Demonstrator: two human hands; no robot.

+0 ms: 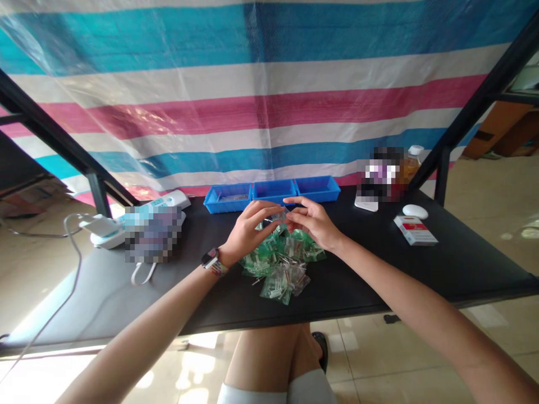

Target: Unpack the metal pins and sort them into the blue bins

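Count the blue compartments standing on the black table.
3, side by side in one row at the back of the table: the left compartment, the middle compartment and the right compartment. No others show.

Premises appear to be a makeshift indoor workshop: black desk [362, 258], striped plastic sheeting [303, 73] behind, blue compartment tray [229, 207], heaped small bagged parts [278, 275], power strip [176, 199], tiled floor [391, 365].
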